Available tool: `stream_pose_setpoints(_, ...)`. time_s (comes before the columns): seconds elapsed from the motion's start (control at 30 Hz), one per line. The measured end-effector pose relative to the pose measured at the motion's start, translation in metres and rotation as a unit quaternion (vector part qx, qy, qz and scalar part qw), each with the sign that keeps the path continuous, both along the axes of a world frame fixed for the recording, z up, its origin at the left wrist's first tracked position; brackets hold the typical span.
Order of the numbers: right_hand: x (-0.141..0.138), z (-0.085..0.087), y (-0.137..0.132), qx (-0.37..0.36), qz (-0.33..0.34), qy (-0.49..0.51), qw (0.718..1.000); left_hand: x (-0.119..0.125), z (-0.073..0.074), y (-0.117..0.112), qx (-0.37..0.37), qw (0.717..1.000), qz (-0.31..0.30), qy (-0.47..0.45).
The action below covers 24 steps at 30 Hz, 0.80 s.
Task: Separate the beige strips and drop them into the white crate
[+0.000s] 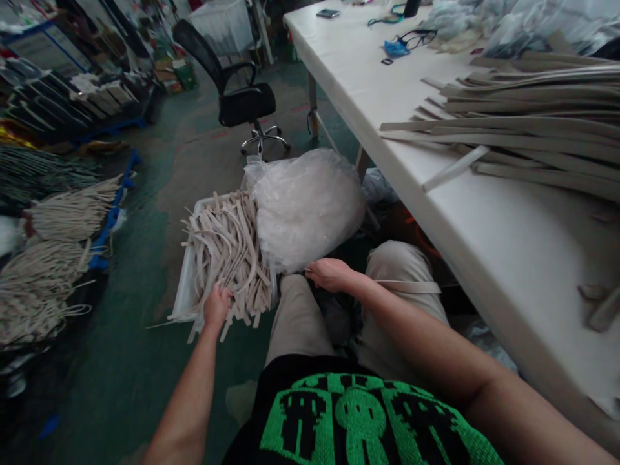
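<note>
My left hand (217, 306) is at the near side of a white plastic bin (186, 292), its fingers closed at the ends of the beige strips (231, 242) heaped there. Several strips hang over the bin's near rim. In front of my knees, my right hand (330, 275) is closed in a pinch. A flat beige strip (407, 286) comes out from behind that wrist and lies across my right thigh, in line with the pinch. Just beyond the right hand, a bulging translucent plastic bag (307, 210) leans against the bin.
At right stands a white table (465, 226) bearing a stack of long grey-beige strips (533, 129), glasses (417, 40) and a phone (328, 13). A black swivel chair (247, 103) is ahead. Bundled cords (43, 278) lie on blue pallets at left.
</note>
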State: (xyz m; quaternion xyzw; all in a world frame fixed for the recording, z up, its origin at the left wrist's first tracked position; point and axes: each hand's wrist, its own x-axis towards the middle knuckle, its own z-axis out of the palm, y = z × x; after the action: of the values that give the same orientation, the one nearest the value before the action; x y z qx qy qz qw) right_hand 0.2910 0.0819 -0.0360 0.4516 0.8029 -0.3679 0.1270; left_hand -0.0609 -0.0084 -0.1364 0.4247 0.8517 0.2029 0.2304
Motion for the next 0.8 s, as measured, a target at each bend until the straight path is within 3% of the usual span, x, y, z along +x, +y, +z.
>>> stream_pose_setpoints(0.07,0.0,-0.002,0.001,-0.015,-0.018,0.041,0.999,0.011,0.016,-0.008,0.063,0.989,0.074,-0.112)
stream_pose_setpoints(0.13,-0.002,-0.003,0.001,-0.047,-0.053,0.12,0.99,0.029,0.038,-0.011,0.128,0.955,0.116,-0.239)
stream_pose_setpoints(0.2,-0.007,-0.004,-0.002,-0.094,-0.108,0.224,0.964,0.054,0.062,-0.009,0.178,0.922,0.083,-0.335)
stream_pose_setpoints(0.27,-0.012,-0.003,-0.009,-0.154,-0.173,0.314,0.921,0.084,0.084,-0.003,0.224,0.892,0.03,-0.391)
stream_pose_setpoints(0.4,-0.016,0.002,-0.03,-0.304,-0.253,0.41,0.822,0.142,0.113,0.006,0.286,0.858,-0.039,-0.424)
stream_pose_setpoints(0.5,-0.015,0.005,-0.043,-0.43,-0.254,0.424,0.755,0.17,0.122,0.008,0.308,0.874,-0.131,-0.353)
stream_pose_setpoints(0.6,-0.012,0.008,-0.048,-0.53,-0.23,0.407,0.708,0.18,0.129,0.011,0.335,0.871,-0.31,-0.179)
stream_pose_setpoints(0.7,-0.009,0.01,-0.048,-0.557,-0.218,0.412,0.687,0.179,0.135,0.015,0.36,0.802,-0.476,-0.009)
stream_pose_setpoints(0.8,-0.006,0.008,-0.046,-0.518,-0.205,0.429,0.711,0.175,0.135,0.02,0.348,0.747,-0.561,0.079)
